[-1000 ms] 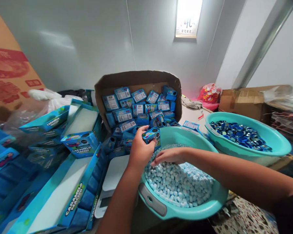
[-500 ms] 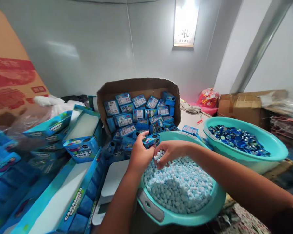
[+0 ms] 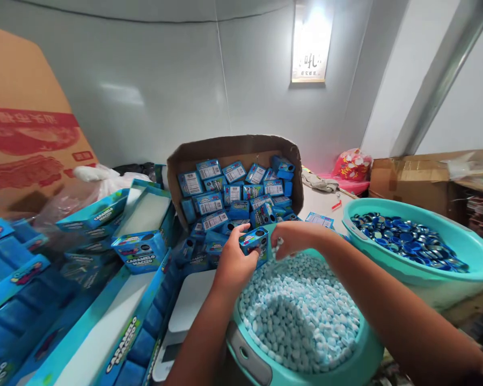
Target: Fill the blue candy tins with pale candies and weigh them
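Observation:
My left hand [image 3: 234, 265] grips a small blue printed candy box [image 3: 253, 241] between thumb and fingers, above the left rim of a teal basin [image 3: 370, 356]. Pale blue and white candies [image 3: 326, 321] fill this basin, with a hollow dug in their near part. Just right of the box, my right hand [image 3: 293, 238] is curled palm-down around a few candies; white pieces show at its fingertips. How many it holds is hidden. Behind both hands, a tilted cardboard carton [image 3: 235, 143] holds many similar blue boxes.
A white scale [image 3: 193, 297] sits left of the basin. Blue display cartons [image 3: 143, 249] lettered "Caramelo Macizo" crowd the left side. At right, another teal basin [image 3: 477, 249] holds shiny blue lids [image 3: 406, 238]. Brown cardboard boxes [image 3: 406, 177] stand behind it.
My right hand has moved slightly up and right, away from the box, with fewer candies showing in it. My left hand still holds the box. The camera view has shifted a little.

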{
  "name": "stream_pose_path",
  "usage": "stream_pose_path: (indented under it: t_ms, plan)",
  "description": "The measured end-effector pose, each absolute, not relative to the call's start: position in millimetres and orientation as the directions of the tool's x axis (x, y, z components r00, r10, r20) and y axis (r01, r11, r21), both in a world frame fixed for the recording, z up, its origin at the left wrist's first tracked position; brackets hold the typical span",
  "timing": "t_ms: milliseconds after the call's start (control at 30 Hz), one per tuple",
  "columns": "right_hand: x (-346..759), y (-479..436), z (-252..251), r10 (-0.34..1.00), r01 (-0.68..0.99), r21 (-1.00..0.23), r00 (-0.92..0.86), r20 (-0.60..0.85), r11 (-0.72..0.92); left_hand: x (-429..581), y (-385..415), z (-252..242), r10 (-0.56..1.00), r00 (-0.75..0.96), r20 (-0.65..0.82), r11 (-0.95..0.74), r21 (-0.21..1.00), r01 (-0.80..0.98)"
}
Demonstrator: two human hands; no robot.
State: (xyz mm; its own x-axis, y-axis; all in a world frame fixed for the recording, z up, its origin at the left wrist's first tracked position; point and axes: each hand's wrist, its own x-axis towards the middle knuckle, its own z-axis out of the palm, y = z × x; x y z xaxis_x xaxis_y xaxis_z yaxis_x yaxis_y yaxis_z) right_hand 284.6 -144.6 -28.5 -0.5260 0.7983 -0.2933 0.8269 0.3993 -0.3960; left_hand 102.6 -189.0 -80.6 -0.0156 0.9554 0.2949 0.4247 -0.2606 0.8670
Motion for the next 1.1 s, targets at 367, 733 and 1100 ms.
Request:
stream_pose_path:
  t_ms: [367, 733, 1100]
  plan:
    - [298, -129, -26, 0.893, 0.794, -0.508, -0.439, -0.101, 0.333, 103, -189, -83, 0.955, 0.036, 0.294, -0.277, 0.846, 0.455]
    - [286, -128, -33, 0.955, 0.571, -0.791, -0.291, 0.057, 0.221, 104, -194, -83, 0.954, 0.092, 0.287, -0.297, 0.844, 0.447]
    - [261, -132, -48, 0.966, 0.234, -0.949, -0.196, 0.167, 0.212, 103, -194, -82, 0.959, 0.204, 0.197, -0.258, 0.904, 0.341]
